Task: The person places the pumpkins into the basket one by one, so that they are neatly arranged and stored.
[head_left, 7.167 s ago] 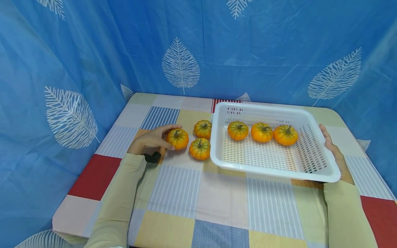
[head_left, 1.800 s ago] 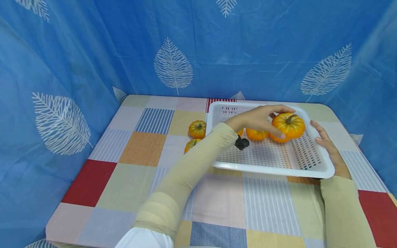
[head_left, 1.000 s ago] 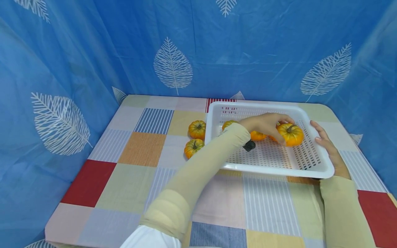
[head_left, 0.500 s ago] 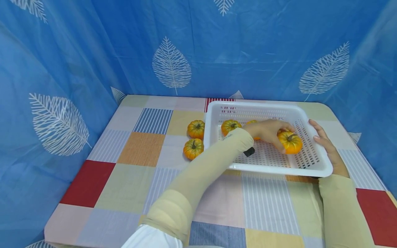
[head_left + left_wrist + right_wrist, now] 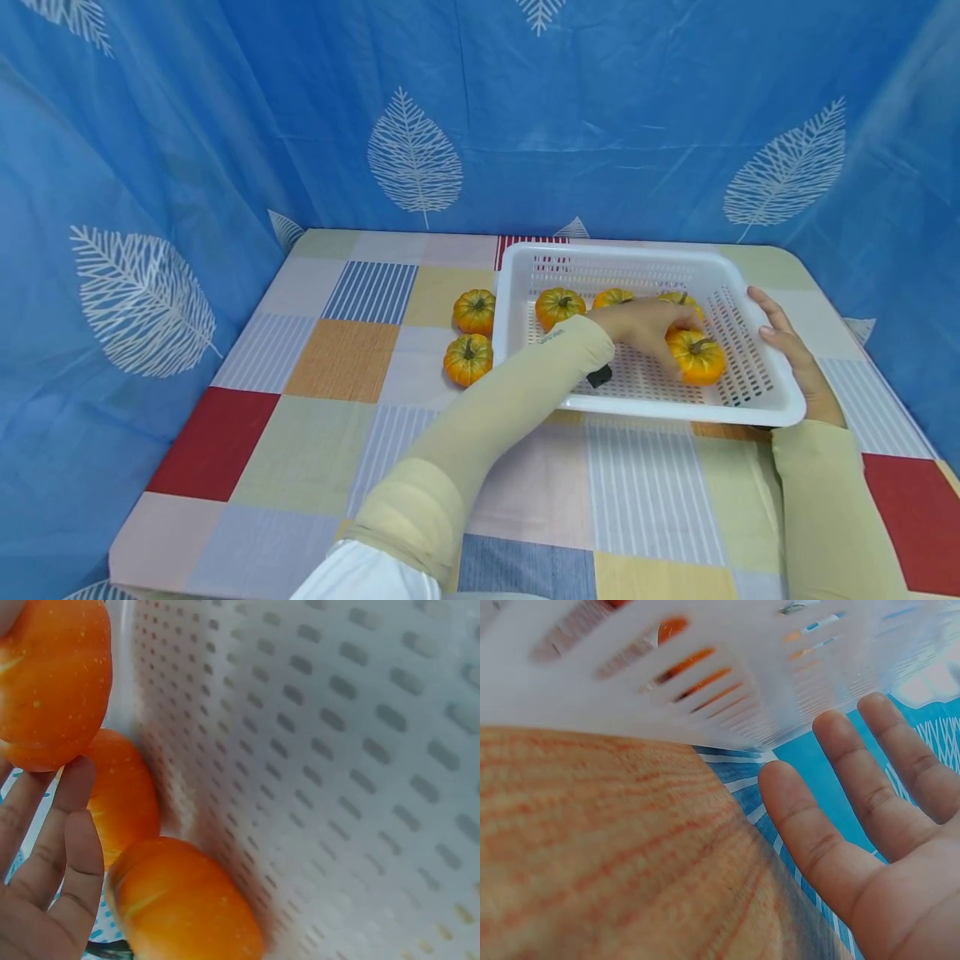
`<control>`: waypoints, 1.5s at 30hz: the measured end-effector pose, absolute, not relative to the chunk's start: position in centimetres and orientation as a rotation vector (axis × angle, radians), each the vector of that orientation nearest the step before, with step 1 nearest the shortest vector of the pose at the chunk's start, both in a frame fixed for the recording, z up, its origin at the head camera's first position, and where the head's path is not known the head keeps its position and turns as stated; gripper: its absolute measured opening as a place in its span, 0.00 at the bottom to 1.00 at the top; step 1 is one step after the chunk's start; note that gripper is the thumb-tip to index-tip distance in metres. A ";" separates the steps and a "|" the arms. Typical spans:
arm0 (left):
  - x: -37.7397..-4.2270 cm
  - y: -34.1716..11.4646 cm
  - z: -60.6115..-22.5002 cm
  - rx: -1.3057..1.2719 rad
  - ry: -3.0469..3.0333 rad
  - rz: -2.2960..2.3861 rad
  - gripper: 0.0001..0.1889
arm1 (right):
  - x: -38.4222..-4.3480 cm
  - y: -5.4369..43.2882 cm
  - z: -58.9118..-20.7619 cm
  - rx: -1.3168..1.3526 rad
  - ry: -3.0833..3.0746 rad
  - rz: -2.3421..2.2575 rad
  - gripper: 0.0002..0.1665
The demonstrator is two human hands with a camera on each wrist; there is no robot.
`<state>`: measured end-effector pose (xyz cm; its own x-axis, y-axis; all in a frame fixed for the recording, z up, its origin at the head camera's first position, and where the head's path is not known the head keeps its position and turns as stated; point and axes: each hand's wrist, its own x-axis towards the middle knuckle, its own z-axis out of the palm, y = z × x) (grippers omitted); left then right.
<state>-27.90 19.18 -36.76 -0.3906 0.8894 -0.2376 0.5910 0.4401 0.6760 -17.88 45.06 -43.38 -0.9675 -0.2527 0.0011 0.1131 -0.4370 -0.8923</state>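
In the head view my left hand (image 5: 645, 327) reaches into a white plastic basket (image 5: 645, 409) and holds a small orange pumpkin (image 5: 699, 358) near its right front part. The left wrist view shows fingertips and part of the thumb against that pumpkin (image 5: 56, 682), with two more pumpkins below. Behind the hand, a row of pumpkins (image 5: 559, 307) lies along the basket's far side, partly covered by my hand and sleeve. My right hand (image 5: 802, 367) rests against the basket's outer right side. Its fingers (image 5: 802, 817) look straight in the right wrist view.
Two more pumpkins (image 5: 468, 360) sit on the table just left of the basket. A patchwork-patterned cloth (image 5: 300, 450) covers the table. Blue curtains (image 5: 300, 125) with white leaf prints hang behind and at the sides.
My left hand has carried a pumpkin from the table's left into the basket, lowering it and shifting it toward the front over the last second. The right hand stays by the basket's side.
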 end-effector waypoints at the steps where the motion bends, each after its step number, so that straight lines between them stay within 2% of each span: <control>1: -27.8 19.2 -36.8 1.226 2.125 0.647 0.44 | -17.9 45.1 -43.4 -0.197 1.530 -2.487 0.38; 19: -27.6 19.5 -37.4 1.165 2.203 0.491 0.44 | -18.1 45.2 -43.6 -0.227 1.600 -2.453 0.38; 35: -27.6 20.1 -38.2 1.293 2.294 0.371 0.43 | -18.1 45.2 -43.7 -0.253 1.699 -2.396 0.39; 45: -27.2 20.0 -37.5 1.217 2.319 0.395 0.44 | -18.0 45.0 -43.7 -0.256 1.651 -2.442 0.38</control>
